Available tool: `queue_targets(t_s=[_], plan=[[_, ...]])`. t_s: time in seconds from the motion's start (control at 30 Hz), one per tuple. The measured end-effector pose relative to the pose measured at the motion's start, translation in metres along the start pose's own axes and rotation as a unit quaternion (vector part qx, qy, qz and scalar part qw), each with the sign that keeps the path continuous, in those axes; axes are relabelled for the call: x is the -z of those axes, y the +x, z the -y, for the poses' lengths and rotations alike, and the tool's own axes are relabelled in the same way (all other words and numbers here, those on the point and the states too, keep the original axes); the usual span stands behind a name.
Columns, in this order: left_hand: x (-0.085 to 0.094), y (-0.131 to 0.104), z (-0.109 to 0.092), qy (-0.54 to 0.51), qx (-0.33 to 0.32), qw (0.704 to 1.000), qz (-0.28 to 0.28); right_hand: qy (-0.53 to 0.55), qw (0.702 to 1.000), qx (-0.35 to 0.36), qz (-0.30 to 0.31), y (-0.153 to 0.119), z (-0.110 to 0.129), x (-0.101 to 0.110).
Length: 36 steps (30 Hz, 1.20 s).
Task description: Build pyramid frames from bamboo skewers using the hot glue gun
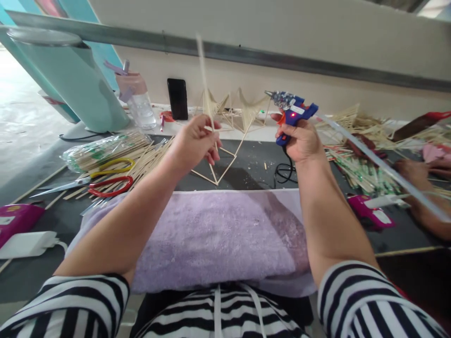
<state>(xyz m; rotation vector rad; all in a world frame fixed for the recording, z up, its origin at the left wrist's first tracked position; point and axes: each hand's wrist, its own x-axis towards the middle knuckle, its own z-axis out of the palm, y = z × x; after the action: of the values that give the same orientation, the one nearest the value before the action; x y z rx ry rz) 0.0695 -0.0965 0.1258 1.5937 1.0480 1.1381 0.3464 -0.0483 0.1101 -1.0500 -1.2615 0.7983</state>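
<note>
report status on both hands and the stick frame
Left hand holding thin stick, blurred. Right hand gripping blue glue gun. Stick frame partly hidden by left hand.

Looks like a craft workshop

This place seems to be a craft workshop. A purple towel [218,239] lies on a dark table [257,162]. Beyond the towel there are a frame [226,169] of thin sticks and a glue gun [292,115]. To its left lie scissors [84,181] and a packet [95,152] of sticks; to its right, another person's hand [407,170] is visible.
</note>
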Motion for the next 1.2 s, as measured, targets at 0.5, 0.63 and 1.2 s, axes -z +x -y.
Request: queue_targets(t_s=[0.5, 0.63, 1.2], plan=[[0.026, 0.005, -0.009, -0.043, -0.041, 0.995, -0.082, 0.056, 0.984, -0.015, 0.17, -0.074, 0.027, -0.037], [0.025, 0.008, -0.003, -0.064, -0.047, 0.993, -0.088, 0.064, 0.975, -0.043, 0.207, -0.082, 0.015, -0.036], [0.021, 0.011, 0.002, -0.117, -0.033, 0.989, -0.083, 0.122, 0.953, 0.014, 0.278, -0.101, -0.006, -0.042]])
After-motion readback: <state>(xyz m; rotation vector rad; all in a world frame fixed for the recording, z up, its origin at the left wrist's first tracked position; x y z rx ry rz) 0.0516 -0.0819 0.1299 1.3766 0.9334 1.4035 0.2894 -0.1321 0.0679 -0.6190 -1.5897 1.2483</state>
